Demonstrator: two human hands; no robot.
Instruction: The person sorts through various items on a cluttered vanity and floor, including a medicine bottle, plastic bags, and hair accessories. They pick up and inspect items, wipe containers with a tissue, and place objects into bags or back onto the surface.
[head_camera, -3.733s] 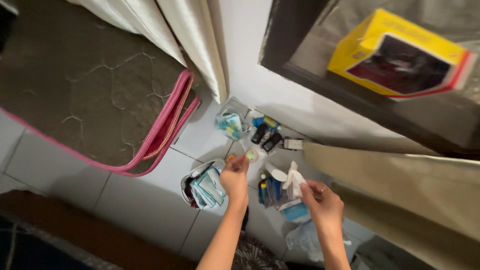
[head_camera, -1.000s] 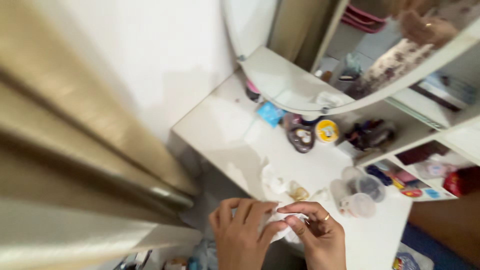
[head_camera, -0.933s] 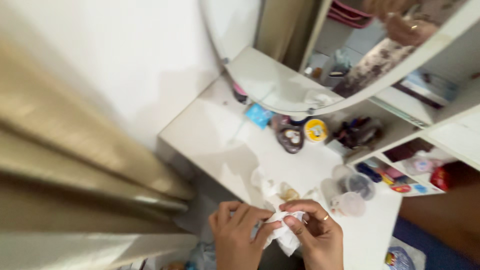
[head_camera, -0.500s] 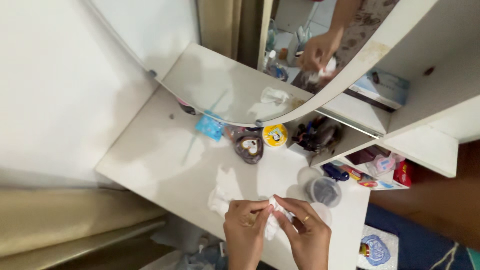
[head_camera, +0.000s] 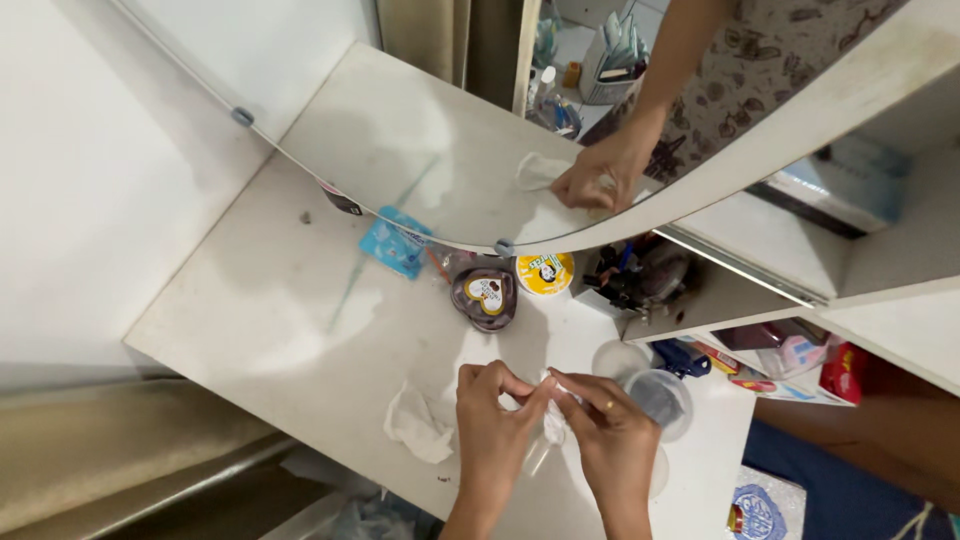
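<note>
Both hands meet low over the worktop (head_camera: 300, 330): left hand (head_camera: 492, 430) and right hand (head_camera: 612, 440) each pinch the white tissue (head_camera: 553, 420) between fingertips, just above the surface. Tissue judged light, limp, easily torn; best held at its edges. Another crumpled tissue (head_camera: 420, 425) lies just left. Clear round containers (head_camera: 655, 395) crowd the right; heart-shaped tin (head_camera: 485, 297) and yellow jar (head_camera: 546, 272) sit beyond.
</note>
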